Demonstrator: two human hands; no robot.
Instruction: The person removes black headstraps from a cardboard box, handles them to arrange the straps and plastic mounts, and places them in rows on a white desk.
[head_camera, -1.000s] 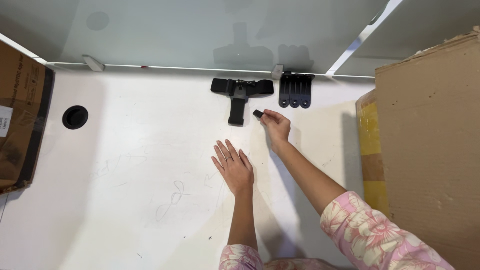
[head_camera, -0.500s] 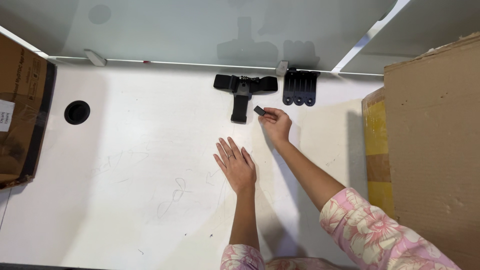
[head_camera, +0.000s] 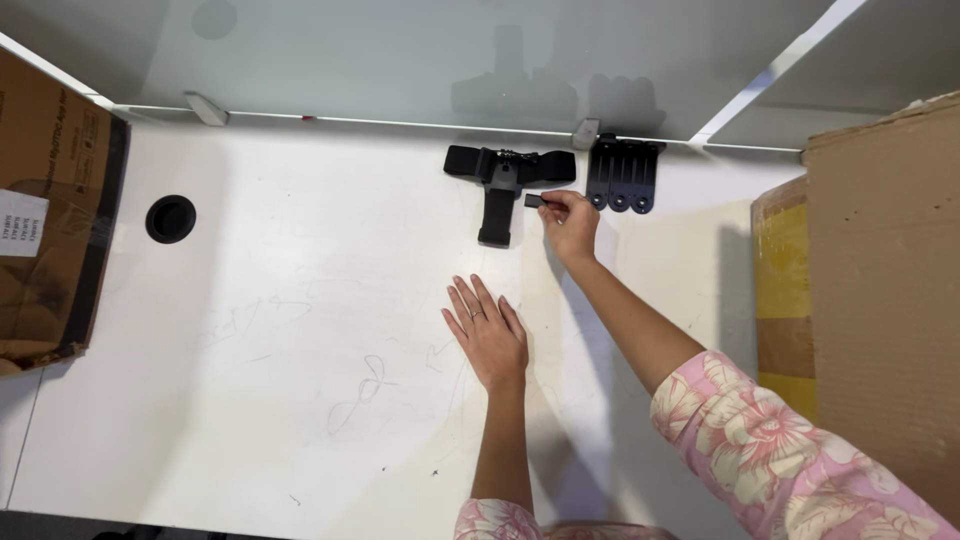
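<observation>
My right hand (head_camera: 570, 220) is stretched to the back of the white desk (head_camera: 300, 350) and pinches a small black piece (head_camera: 534, 201) between its fingertips. The piece hangs just right of a black T-shaped bracket (head_camera: 499, 185) that lies flat near the glass partition. To the right of my hand lies a black plate with three round lobes (head_camera: 623, 175). My left hand (head_camera: 488, 335) rests flat on the desk, palm down, fingers spread, holding nothing.
A round cable hole (head_camera: 170, 219) is in the desk at the left. A brown cardboard box (head_camera: 50, 230) overlaps the left edge. A tall cardboard box (head_camera: 880, 290) with yellow tape stands at the right. A frosted glass partition (head_camera: 400, 60) closes the back.
My right hand has lifted the small black piece slightly and brought it closer to the T-shaped bracket. My left hand has stayed flat on the desk.
</observation>
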